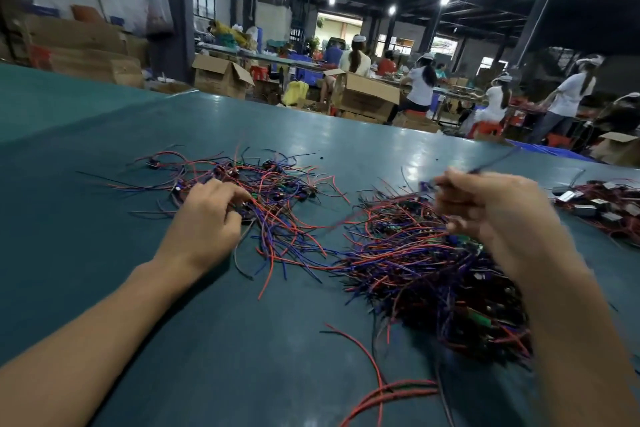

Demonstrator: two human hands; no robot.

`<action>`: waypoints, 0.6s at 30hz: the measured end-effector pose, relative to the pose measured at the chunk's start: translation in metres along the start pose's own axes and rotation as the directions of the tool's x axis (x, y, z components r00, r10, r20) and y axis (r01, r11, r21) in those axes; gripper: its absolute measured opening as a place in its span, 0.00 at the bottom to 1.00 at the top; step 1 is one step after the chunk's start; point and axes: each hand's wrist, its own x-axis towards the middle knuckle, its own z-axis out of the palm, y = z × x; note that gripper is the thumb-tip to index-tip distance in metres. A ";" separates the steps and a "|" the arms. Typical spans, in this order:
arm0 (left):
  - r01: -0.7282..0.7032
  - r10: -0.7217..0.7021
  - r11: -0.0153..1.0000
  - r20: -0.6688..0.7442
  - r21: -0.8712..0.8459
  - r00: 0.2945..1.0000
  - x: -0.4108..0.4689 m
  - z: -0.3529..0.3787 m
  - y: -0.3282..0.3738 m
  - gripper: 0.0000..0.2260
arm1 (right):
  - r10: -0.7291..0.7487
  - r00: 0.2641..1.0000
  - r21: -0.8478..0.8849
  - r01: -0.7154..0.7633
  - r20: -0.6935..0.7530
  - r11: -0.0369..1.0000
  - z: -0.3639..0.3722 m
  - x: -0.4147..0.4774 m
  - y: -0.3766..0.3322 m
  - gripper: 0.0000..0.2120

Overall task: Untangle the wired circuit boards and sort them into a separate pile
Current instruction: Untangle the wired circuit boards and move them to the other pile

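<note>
**Untangling in progress, head view.** The right grip [495, 215], blurred, pinched a dark wire [491, 161] raised over the tangle [433, 274] at 4 o'clock. The boards [479, 318] lay mostly buried there. The left grip [207, 215] was curled onto strands of the loose pile [277, 191] at 10 o'clock, probably the sorted one.

**Risks, as judged.**
- A hard pull could drag neighbouring leads along, tighten knots or tear a wire from its joint.
- Red and blue strands bridged the two piles at centre, so a lifted board could snag there and remix them.
- The stray leads [381, 388] at 6 o'clock lay near the right forearm and could be swept away.

**Setting.** The desk [104, 184] was a glossy teal sheet that reflected the lamps. A third heap [602, 204] with pale tags lay at 3 o'clock. From 12 to 2 o'clock a dim factory hall held open cartons [221, 76] and workers [420, 83] in white.
</note>
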 end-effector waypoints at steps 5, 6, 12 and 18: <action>0.217 -0.234 0.960 0.082 0.176 0.969 0.003 0.008 -0.011 0.13 | 0.229 0.928 -0.133 -0.277 -0.292 0.952 -0.051 0.004 0.025 0.07; 0.230 -0.251 0.954 0.091 0.191 0.964 0.003 0.009 -0.011 0.13 | 0.242 0.908 -0.109 -0.294 -0.341 0.950 -0.056 0.003 0.027 0.07; 0.208 -0.235 0.954 0.104 0.215 0.966 0.004 0.012 -0.010 0.15 | 0.191 0.833 -0.178 -0.324 -0.520 0.929 -0.051 0.008 0.017 0.17; 0.158 -0.257 0.911 0.224 0.381 0.940 0.005 0.018 -0.009 0.15 | -0.630 0.762 -0.638 0.411 -0.153 0.652 0.050 0.002 0.003 0.34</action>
